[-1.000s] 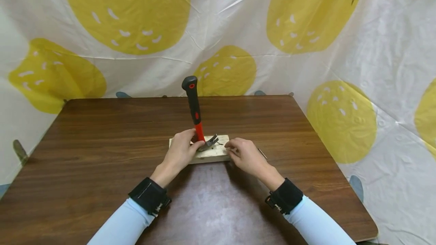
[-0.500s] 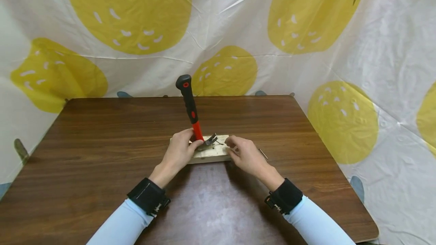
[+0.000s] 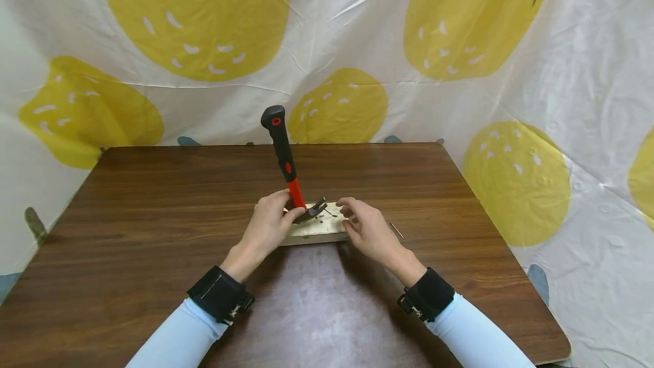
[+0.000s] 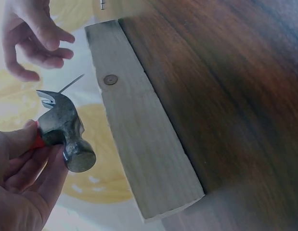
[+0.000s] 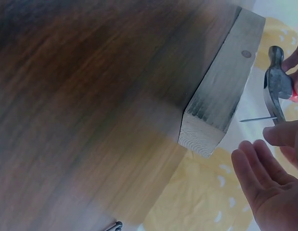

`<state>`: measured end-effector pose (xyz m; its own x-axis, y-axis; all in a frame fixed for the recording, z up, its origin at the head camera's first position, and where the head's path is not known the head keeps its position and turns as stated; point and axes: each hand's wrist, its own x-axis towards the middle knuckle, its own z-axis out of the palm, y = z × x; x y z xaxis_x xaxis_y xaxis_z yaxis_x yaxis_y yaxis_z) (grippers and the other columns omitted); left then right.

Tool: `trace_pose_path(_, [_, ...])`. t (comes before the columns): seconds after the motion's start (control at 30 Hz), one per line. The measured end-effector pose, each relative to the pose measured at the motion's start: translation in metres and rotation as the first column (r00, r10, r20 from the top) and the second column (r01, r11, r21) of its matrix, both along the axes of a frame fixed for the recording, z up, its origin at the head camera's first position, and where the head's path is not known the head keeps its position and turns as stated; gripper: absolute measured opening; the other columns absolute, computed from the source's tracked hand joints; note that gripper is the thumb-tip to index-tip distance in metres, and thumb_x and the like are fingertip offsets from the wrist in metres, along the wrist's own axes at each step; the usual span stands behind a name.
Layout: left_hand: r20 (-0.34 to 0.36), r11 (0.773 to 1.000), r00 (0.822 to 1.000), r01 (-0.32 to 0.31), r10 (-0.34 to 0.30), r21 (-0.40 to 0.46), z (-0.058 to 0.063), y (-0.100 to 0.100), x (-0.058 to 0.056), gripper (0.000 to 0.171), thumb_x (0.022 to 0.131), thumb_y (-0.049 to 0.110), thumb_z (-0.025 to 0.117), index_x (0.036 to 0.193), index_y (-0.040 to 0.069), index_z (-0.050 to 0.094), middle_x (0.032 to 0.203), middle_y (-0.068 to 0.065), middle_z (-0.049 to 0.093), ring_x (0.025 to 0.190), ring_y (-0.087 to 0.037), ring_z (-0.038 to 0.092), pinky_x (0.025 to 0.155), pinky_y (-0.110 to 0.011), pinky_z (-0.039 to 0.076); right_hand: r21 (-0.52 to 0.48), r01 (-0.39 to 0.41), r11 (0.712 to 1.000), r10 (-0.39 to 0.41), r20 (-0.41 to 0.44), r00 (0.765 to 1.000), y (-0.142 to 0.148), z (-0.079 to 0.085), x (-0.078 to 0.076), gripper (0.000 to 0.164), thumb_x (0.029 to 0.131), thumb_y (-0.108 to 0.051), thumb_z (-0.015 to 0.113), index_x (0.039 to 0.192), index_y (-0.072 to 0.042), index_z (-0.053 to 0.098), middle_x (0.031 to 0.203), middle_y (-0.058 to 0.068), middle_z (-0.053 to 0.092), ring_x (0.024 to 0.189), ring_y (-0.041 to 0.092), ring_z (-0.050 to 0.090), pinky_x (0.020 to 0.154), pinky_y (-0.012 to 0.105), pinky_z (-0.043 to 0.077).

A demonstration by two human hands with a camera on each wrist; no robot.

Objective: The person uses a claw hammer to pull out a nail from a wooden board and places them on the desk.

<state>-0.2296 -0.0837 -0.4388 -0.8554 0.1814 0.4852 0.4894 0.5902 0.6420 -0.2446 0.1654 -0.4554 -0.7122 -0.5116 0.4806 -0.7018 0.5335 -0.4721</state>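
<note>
A claw hammer (image 3: 285, 158) with a black-and-red handle stands head down, its grip end tipped left, over a pale wooden block (image 3: 314, 238). My left hand (image 3: 263, 223) grips it at the red neck, just above the steel head (image 4: 67, 127). Caught in the hammer's claw is a thin nail (image 4: 71, 83), its point sticking out toward the block's side. My right hand (image 3: 369, 231) is beside the claw over the block's right end, thumb and fingers parted with nothing between them. In the right wrist view its fingertips (image 5: 247, 150) are close to the nail.
Small dark holes or marks dot the block's top. On the brown table (image 3: 153, 214), right of my right hand, lie loose nails (image 3: 396, 230). A white cloth with yellow fruit prints (image 3: 342, 104) hangs behind the table and along its right side.
The hammer has tilted left and risen slightly, with the nail in its claw coming up off the block. My right hand's fingers have lifted and spread a little.
</note>
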Motion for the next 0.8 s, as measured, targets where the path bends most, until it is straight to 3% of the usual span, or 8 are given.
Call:
trace_pose_path(0.37, [-0.014, 0.998, 0.998, 0.053, -0.054, -0.030, 0.0064, 0.0021, 0.0042, 0.013, 0.089, 0.007, 0.079, 0.098, 0.005, 0.071, 0.096, -0.008, 0.072, 0.087, -0.027, 0.069, 0.075, -0.043, 0.056, -0.030, -0.109, 0.994, 0.106, -0.094, 0.990, -0.0029, -0.0013, 0.0008, 0.044, 0.088, 0.010, 0.072, 0.130, 0.000, 0.059, 0.113, 0.018, 0.066, 0.099, 0.033, 0.065, 0.081, 0.045, 0.057])
trace_pose_path(0.8, [0.010, 0.994, 0.996, 0.088, -0.087, -0.060, 0.0084, 0.0045, 0.0069, 0.012, 0.090, 0.006, 0.079, 0.098, 0.005, 0.070, 0.094, -0.007, 0.071, 0.084, -0.024, 0.067, 0.073, -0.040, 0.055, 0.010, -0.104, 0.995, 0.104, -0.095, 0.990, -0.0052, 0.0000, 0.0036, 0.042, 0.087, 0.009, 0.075, 0.125, -0.006, 0.065, 0.115, 0.007, 0.065, 0.101, 0.025, 0.066, 0.082, 0.038, 0.055])
